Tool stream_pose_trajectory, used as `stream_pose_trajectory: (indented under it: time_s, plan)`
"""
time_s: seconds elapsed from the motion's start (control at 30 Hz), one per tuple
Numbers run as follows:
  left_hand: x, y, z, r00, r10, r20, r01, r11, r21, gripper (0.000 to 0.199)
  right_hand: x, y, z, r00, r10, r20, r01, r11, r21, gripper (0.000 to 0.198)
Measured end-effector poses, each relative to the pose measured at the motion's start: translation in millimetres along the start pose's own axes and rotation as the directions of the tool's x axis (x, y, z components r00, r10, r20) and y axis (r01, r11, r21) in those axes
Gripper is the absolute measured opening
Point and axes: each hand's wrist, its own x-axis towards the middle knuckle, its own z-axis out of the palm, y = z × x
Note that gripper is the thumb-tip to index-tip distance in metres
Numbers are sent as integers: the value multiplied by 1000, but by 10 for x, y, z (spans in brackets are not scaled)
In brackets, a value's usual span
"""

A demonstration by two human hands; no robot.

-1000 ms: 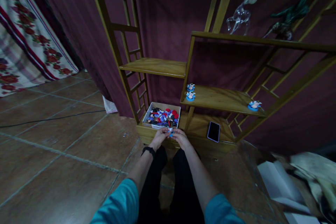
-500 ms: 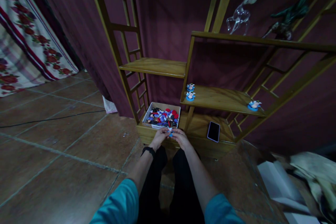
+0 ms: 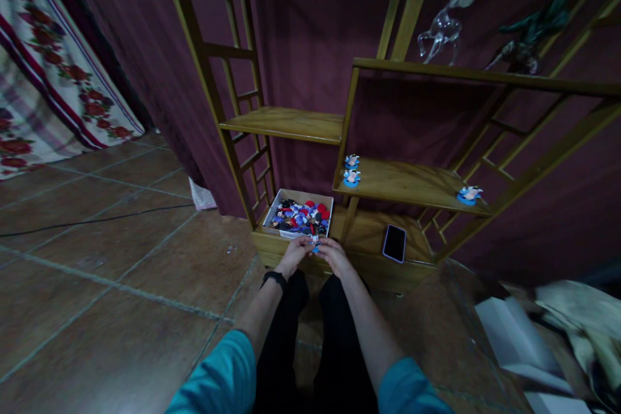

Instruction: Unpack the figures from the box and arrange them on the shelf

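Between my fingertips is a small figurine with white and light-blue parts. My left hand grips it from the left and my right hand from the right, both closed on it. Just beyond my hands sits a shallow cardboard box filled with many small red, blue, black and white figures. Two figurines on blue bases, one in front of another, stand at the left end of the middle shelf. A third figurine stands at that shelf's right end.
A phone lies on the low wooden surface right of the box. Higher up stand a clear glass deer-like ornament and a dark green sculpture. Wooden uprights frame the shelves. White boxes lie on the floor at right; a cable runs at left.
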Motion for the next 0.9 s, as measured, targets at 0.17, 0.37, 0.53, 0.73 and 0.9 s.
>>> stream_pose_trajectory:
  time_s: [0.17, 0.37, 0.53, 0.73, 0.9]
  plan:
    - [29, -27, -8, 1000, 2, 0, -2, 1000, -5, 34, -3, 0, 0, 1000, 3, 1, -3, 1000, -1, 28]
    - [31, -23, -12, 1000, -17, -2, 17, 1000, -2, 33, 19, 14, -10, 1000, 12, 14, -12, 1000, -14, 29]
    - [23, -17, -1, 1000, -17, -10, 17, 1000, -3, 30, 8, 1, -9, 1000, 14, 24, -13, 1000, -18, 30]
    - [6, 8, 18, 1000, -16, 5, 16, 1000, -14, 31, 17, 14, -11, 1000, 9, 17, -9, 1000, -1, 30]
    - [0, 10, 14, 1000, -15, 2, 15, 1000, -13, 31, 21, 17, -13, 1000, 7, 16, -7, 1000, 1, 30]
